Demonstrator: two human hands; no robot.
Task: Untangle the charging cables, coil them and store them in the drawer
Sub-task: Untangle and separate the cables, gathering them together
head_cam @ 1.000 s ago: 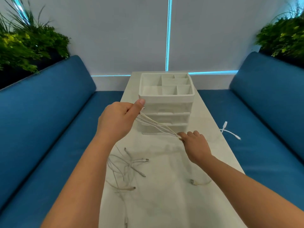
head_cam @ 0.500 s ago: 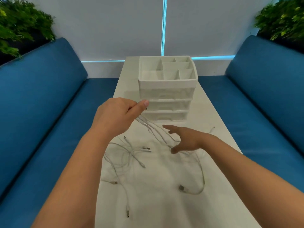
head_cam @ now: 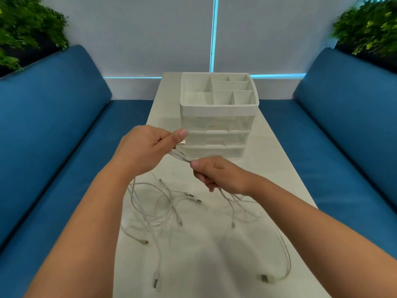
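i see deep blue upholstered bench seats (head_cam: pixel 53 117) with a matte woven fabric running down both sides, their padded backs rising toward a pale grey wall (head_cam: pixel 139 35) split by a thin glowing cyan light strip (head_cam: pixel 214 33); leafy green plants (head_cam: pixel 28 29) sit above each backrest

between the seats stands a long, narrow white table with a smooth, faintly marbled top (head_cam: pixel 204 254). at its far end is a white plastic desk organiser (head_cam: pixel 218 117), boxy with rounded corners: an open tray on top divided into rectangular compartments, and under it three translucent drawers stacked one above another, all pushed in. i can read no label or writing on it

the thin white charging cables (head_cam: pixel 154 207) lie loose and crossed over the near half of the table, glossy rubbery cords with small metal plugs at their ends; a larger flat usb plug (head_cam: pixel 266 278) lies near the right edge and another (head_cam: pixel 155 282) toward the front

my left hand (head_cam: pixel 144 151) is curled, thumb pressed against the forefinger, pinching a bunch of cable strands with a metal plug tip just showing below the thumb. my right hand (head_cam: pixel 219 175) is closed around the same bunch, just beside the left, in front of the lowest drawer; the strands are stretched short and taut between both hands, above the table, and trail down from the right hand to the surface
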